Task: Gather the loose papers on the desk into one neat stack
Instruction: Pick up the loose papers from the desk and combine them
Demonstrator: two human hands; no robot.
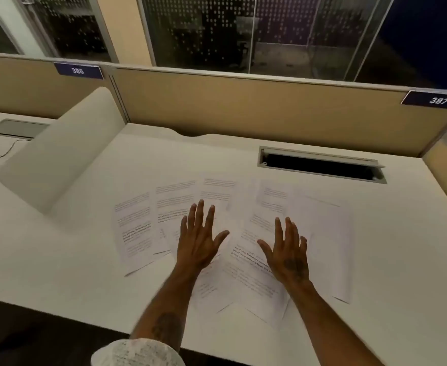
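Observation:
Several loose printed papers [135, 228] lie fanned out and overlapping on the white desk [58, 260], spreading from left of centre to a blank sheet [325, 244] on the right. My left hand [200, 241] is flat over the middle sheets, fingers spread, holding nothing. Over a printed sheet [246, 262] to the right, my right hand [289, 253] is also flat with fingers apart. Whether the palms touch the paper I cannot tell.
A tan partition [243, 107] with labels 386 and 387 runs along the back. An open cable slot [320, 165] sits at the back right. A white curved divider [64, 154] stands on the left, with a cable beyond it. The desk's front edge is close below my forearms.

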